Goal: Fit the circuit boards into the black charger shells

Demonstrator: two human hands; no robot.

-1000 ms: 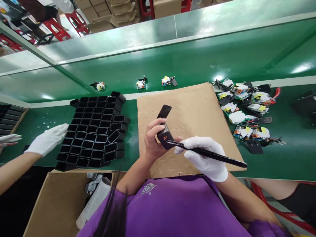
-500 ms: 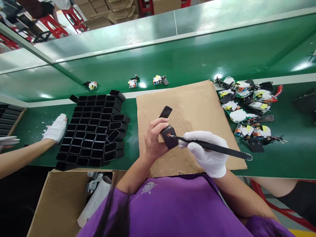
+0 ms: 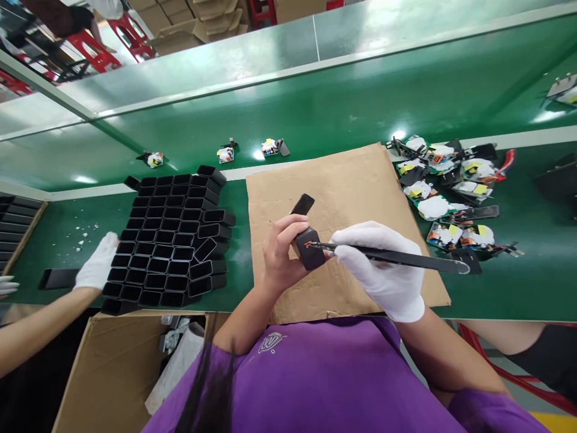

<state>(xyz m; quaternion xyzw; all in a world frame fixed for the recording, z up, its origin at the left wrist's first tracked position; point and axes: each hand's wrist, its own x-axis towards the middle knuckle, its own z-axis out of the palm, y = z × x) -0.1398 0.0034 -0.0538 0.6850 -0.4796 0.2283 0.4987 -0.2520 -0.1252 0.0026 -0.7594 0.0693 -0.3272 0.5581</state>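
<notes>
My bare left hand (image 3: 285, 249) is wrapped round a small black plastic housing (image 3: 310, 255), above the sheet of cardboard (image 3: 347, 180). A flat black plate (image 3: 303, 204) sticks out at the housing's far side, beyond my fingers. Gloved in white, my right hand (image 3: 383, 264) is closed on black tweezers (image 3: 406, 257). Their tips meet an opening in the housing's end, where a bit of orange shows. How far the tips reach inside cannot be seen.
Rows of open black housings (image 3: 164, 240) stand to the left, near a co-worker's gloved hand (image 3: 97, 264). A pile of circuit boards (image 3: 444, 180) with white and yellow parts lies right of the cardboard. Several more boards (image 3: 271, 147) sit on the green strip behind.
The tweezers have swung flatter, and my right hand has shifted slightly right. Boards on the back strip have moved left; another appears at far right. The co-worker's hand moved nearer, beside a black housing.
</notes>
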